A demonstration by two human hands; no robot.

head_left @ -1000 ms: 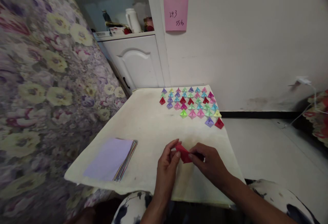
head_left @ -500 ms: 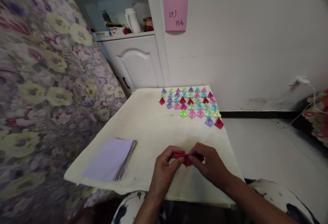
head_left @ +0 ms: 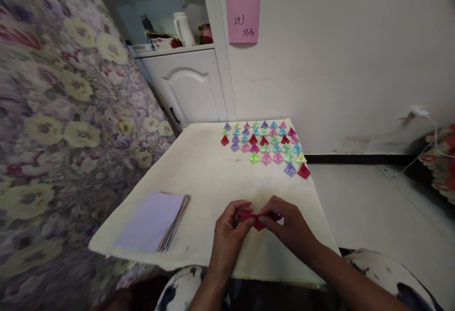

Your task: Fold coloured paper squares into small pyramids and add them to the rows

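Note:
A small folded piece of red paper [head_left: 259,219] is pinched between both my hands over the near part of the cream-covered table [head_left: 209,173]. My left hand [head_left: 229,237] grips its left end with curled fingers. Fingertips of my right hand [head_left: 287,228] are closed on its right end. Rows of several small folded paper shapes [head_left: 265,145] in red, pink, green, blue and purple lie at the far right of the table. A stack of coloured paper sheets [head_left: 154,221], lilac on top, sits at the near left.
A floral-covered bed [head_left: 60,126] rises along the left. A white cabinet [head_left: 188,86] with a white jug [head_left: 184,27] and clutter stands behind the table. A pink note [head_left: 243,19] is stuck on the wall. White floor [head_left: 373,202] lies to the right, with a charger cable [head_left: 426,126].
The red paper has been pressed flatter between my fingers; my left hand curled further over it and both hands closed in together. Everything else on the table is unchanged.

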